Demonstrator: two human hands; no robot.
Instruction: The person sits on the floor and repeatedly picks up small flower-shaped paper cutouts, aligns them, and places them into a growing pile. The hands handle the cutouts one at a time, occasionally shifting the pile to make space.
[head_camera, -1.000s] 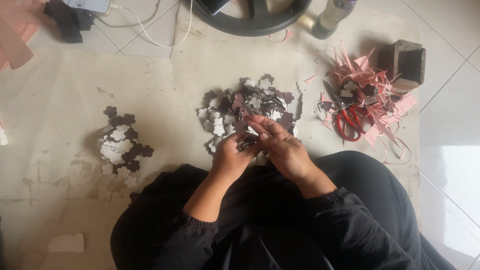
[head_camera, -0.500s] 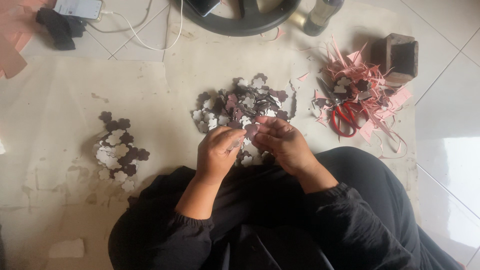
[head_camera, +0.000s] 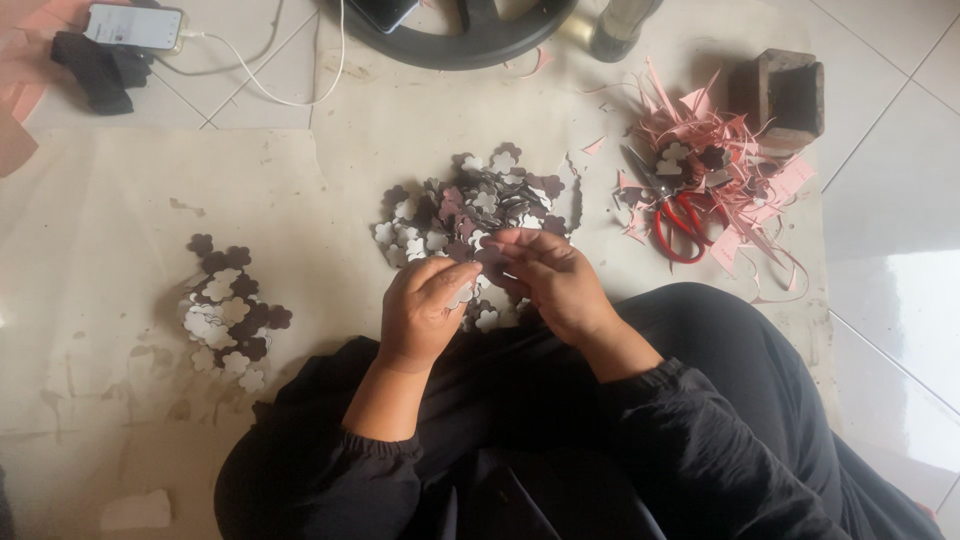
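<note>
My left hand (head_camera: 425, 312) and my right hand (head_camera: 555, 285) meet just in front of a heap of small flower-shaped cutouts (head_camera: 470, 205), dark maroon on one side and white on the other. Between the fingertips of both hands sits one such flower piece (head_camera: 487, 257), pinched from either side. A second, smaller group of flower pieces (head_camera: 230, 315) lies spread on the pale floor sheet (head_camera: 120, 230) to my left. My black sleeves and lap fill the bottom of the view.
Red-handled scissors (head_camera: 682, 222) lie among pink paper scraps (head_camera: 745, 190) at the right, beside a small brown wooden box (head_camera: 790, 95). A phone (head_camera: 133, 25) with a white cable, a black pouch (head_camera: 98, 70) and a dark ring-shaped object (head_camera: 450, 40) sit at the top.
Both hands have drawn slightly back from the heap toward my lap, still fingering a flower piece. The view has shifted a little; the piles stay in place.
</note>
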